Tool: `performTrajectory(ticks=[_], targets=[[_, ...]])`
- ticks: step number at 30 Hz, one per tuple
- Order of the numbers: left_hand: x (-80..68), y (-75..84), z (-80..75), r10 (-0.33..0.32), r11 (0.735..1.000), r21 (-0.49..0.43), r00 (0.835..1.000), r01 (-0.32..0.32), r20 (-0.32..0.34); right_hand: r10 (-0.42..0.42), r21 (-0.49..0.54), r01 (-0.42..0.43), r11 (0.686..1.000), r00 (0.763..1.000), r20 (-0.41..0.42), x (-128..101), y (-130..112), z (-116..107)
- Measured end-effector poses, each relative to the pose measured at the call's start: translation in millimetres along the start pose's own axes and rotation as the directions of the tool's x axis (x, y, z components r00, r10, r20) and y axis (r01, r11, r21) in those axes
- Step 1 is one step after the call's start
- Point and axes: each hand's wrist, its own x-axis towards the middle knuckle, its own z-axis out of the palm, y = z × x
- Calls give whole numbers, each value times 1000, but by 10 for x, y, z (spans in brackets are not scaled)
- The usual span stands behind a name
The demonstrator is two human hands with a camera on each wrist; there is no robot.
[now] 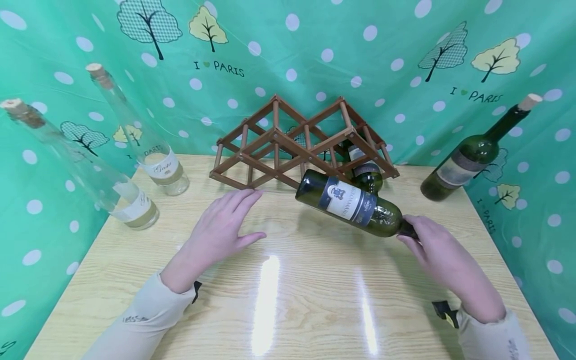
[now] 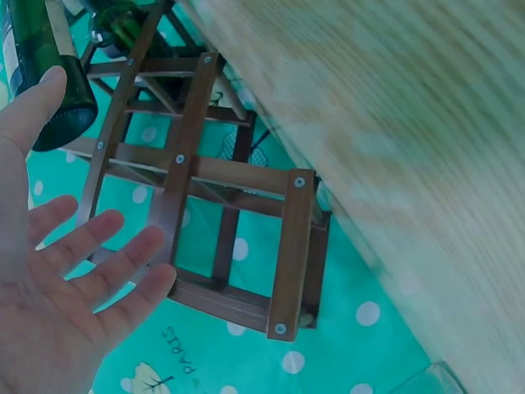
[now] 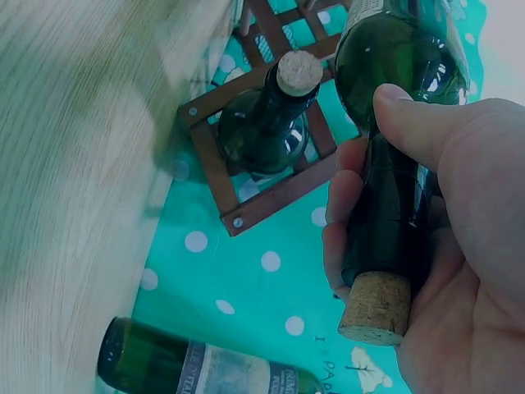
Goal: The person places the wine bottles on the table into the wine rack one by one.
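Note:
My right hand (image 1: 436,250) grips the neck of a corked green wine bottle (image 1: 344,200), which is tilted with its base up and to the left. The bottle hangs in front of a brown wooden wine rack (image 1: 275,132). A second green bottle (image 1: 368,175) lies in the right end of the rack; its cork (image 3: 299,74) shows in the right wrist view. My left hand (image 1: 220,225) holds nothing, its fingers spread and thumb apart, close to the rack's left front. In the left wrist view the held bottle's base (image 2: 70,119) appears beyond the thumb.
Two clear corked bottles, one nearer (image 1: 135,205) and one farther (image 1: 164,167), stand on the left of the wooden table (image 1: 315,305). Another green corked bottle (image 1: 463,165) stands at the back right. A green patterned cloth (image 1: 324,30) hangs behind and along the sides.

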Motion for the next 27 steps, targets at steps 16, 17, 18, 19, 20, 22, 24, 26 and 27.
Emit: performTrajectory(ticks=[16,17,18,19,20,22,24,26,27], targets=[[-151,-74,-7,-24,1000,4,1000,24,10,186,30,-186,982,983,17,-83,108,-33],[-161,-78,-5,-25,1000,6,1000,25,12,203,36,-204,978,979,25,-88,112,-33],[-171,-84,-3,-27,1000,9,1000,27,14,218,42,-220,975,975,32,-93,116,-33],[-181,-90,-1,-29,1000,11,999,29,15,230,48,-232,972,972,37,-96,121,-31],[-189,-96,1,-31,999,12,999,31,18,240,51,-242,969,970,42,-99,127,-30],[-208,-106,4,-35,999,13,999,35,22,253,57,-255,965,967,44,-102,134,-28],[-224,-115,6,-39,999,14,999,39,25,261,61,-263,963,965,42,-102,141,-26],[-238,-124,9,-44,999,13,999,43,27,275,65,-277,959,961,43,-101,146,-23],[-246,-130,12,-44,999,12,999,44,26,284,68,-286,956,958,44,-101,147,-21]])
